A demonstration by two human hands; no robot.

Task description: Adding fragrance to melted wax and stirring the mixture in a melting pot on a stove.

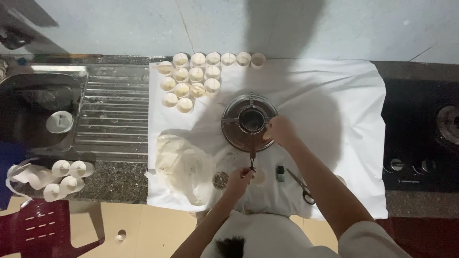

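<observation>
Left hand (237,177) pinches the strainer handle (252,154); right hand (281,131) grips the strainer's rim (252,120).

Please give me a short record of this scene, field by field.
surface: white cloth on a stone counter
left hand: grips the handle end of the small strainer
right hand: rests on the rim of the round metal pan
behind pan: cluster of small white cups
near right: scissors, small dark bottle
far left: sink
</observation>
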